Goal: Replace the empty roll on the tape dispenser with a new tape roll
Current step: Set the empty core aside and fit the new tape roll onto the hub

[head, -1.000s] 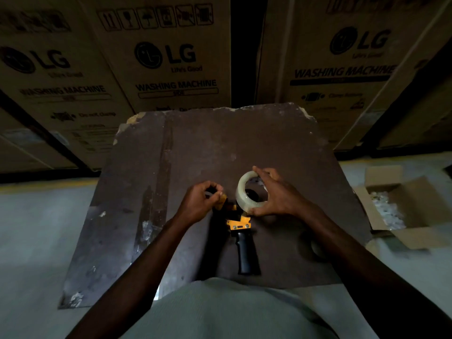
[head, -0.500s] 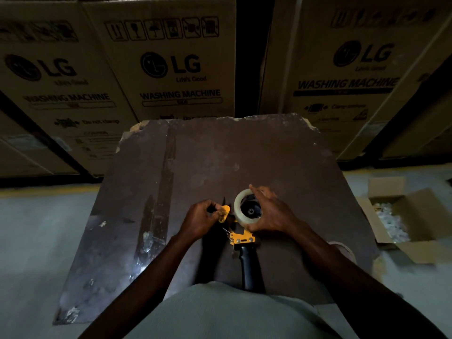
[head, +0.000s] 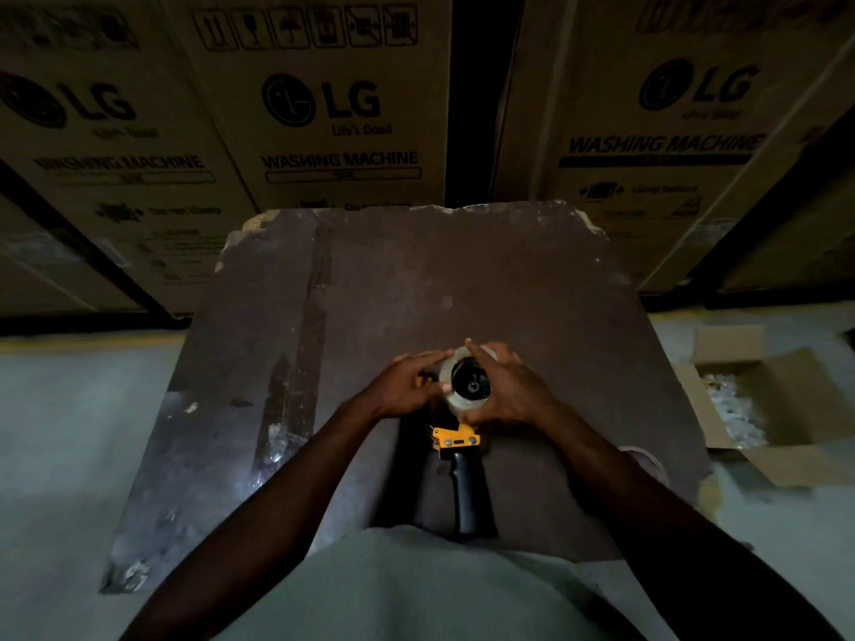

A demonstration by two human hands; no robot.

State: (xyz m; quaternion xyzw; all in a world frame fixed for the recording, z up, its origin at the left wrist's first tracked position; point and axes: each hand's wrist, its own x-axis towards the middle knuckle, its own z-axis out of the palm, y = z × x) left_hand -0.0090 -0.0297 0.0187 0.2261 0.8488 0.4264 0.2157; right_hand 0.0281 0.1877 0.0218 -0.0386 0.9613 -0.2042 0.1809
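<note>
LG washing machine cartons (head: 324, 122) stacked along the far edge of the bench; dark worn bench (head: 416, 279) with chipped far corners, pale scuffs by its left edge; open cardboard box (head: 777, 409) on the floor off the bench's right edge, white bits inside; person's light-shirted torso at the near edge; tape dispenser (head: 455, 444) lies near the middle of the bench toward the near edge, black handle pointing at the near edge, yellow frame above it; tape roll (head: 467, 402), clear, sits on the dispenser's black hub at the far end of the tool; left hand (head: 405, 386) curled on the roll's left side, fingertips touching it; right hand (head: 509, 390) wrapped on its right side, fingers over the top rim; both hands gripping the roll; pale ring, partly hidden behind the right forearm, near the right edge (head: 647, 458), cannot tell what it is.
</note>
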